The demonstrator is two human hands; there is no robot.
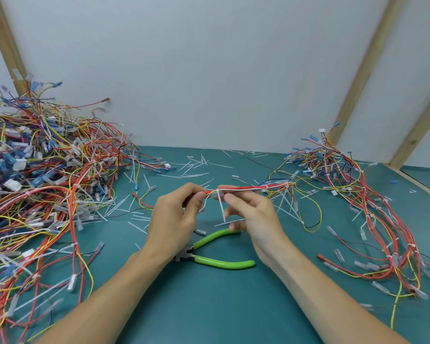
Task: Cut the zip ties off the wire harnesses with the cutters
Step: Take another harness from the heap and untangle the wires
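My left hand (pixel 176 214) pinches the near end of a red, yellow and white wire harness (pixel 253 188) held level above the mat. A white zip tie (pixel 221 204) is wrapped round that harness, its long tail hanging down between my hands. My right hand (pixel 255 219) has its fingers curled round the harness just right of the tie. The green-handled cutters (pixel 219 261) lie on the teal mat below my hands, handles spread, their jaws partly hidden under my left wrist.
A big heap of tied harnesses (pixel 40 175) fills the left side. A smaller spread of harnesses (pixel 372 207) lies at the right. Several cut zip-tie tails (pixel 196 165) litter the teal mat (pixel 209 306). A white wall and wooden posts stand behind.
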